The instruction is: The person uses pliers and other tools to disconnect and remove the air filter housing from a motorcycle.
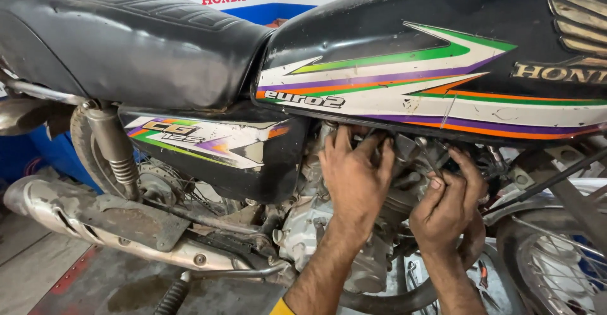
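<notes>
Motorcycle engine: under black tank, behind side cover. Left hand: fingers spread on the engine top, grip released. Right hand: grip clenched on a thin metal tool. Exhaust low, rearward.

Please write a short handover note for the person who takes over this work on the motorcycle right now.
Left hand: fingers reach up under the black fuel tank with coloured stripes, on the grey metal engine; what it grips is hidden.
Right hand: fingers closed around a thin metal tool or part at the engine top.
Black padded seat and black striped side cover are in place.
What is done cannot be told. Left: the work under the tank.
</notes>
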